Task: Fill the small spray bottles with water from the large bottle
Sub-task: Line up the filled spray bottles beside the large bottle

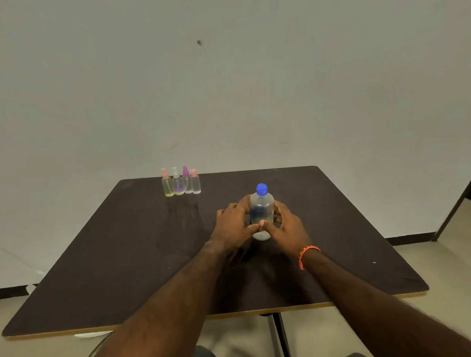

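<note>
A clear large bottle (261,208) with a blue cap (261,189) stands upright near the middle of the dark table (124,249). My left hand (232,225) wraps its left side and my right hand (285,226) wraps its right side, with the thumbs meeting in front of it. Several small spray bottles (180,182) stand in a row at the table's far left edge. Their caps are pink, clear, purple and pink. The two on the left hold yellowish liquid. They are well apart from both hands.
A plain wall rises behind the table. An orange bracelet (307,254) circles my right wrist. A dark door frame (464,197) stands at the right, and the table's pedestal (278,337) drops to the floor below the near edge.
</note>
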The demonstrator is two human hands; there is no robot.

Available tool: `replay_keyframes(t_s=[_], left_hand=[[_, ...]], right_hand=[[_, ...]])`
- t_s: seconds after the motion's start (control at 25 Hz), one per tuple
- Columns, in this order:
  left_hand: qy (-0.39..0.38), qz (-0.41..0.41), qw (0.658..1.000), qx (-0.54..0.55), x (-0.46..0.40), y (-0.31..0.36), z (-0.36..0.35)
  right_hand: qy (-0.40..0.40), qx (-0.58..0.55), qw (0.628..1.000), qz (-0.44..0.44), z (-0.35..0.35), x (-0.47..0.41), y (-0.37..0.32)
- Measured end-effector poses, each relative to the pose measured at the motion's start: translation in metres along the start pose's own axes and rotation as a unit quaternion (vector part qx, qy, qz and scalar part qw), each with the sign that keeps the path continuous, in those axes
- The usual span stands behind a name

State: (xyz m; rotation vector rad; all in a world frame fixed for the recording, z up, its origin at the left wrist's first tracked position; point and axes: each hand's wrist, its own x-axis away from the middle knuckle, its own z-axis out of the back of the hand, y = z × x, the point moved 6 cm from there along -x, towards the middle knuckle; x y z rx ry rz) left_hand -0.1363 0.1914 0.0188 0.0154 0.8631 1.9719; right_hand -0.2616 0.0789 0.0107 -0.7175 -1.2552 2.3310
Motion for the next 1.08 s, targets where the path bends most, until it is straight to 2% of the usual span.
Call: replay_keyframes(t_s=[0.36, 0.6, 0.88, 1.04, 1.08], left_hand=[[0.021, -0.004, 1.000, 0.001, -0.126, -0.012, -0.015], [0.022, 0.017, 1.000, -0.003, -0.192, -0.030, -0.057], [-0.010, 0.044, 0.997, -0.057, -0.204, -0.043, -0.100], [-0.057, 0.063, 0.994, -0.064, -0.191, -0.046, -0.103], [-0.060, 0.069, 0.993, -0.070, -0.189, -0.042, -0.098]], right_hand=[[0.030, 0.000, 0.999, -0.011, 0.033, -0.117, 0.009], [-0.002, 0.028, 0.999, -0.033, 0.048, -0.184, 0.049], [-0.038, 0.013, 0.997, -0.061, 0.044, -0.198, 0.093], [-0.030, 0.026, 0.998, -0.048, 0.037, -0.192, 0.094], [-0.012, 0.058, 0.997, -0.048, 0.038, -0.191, 0.093]])
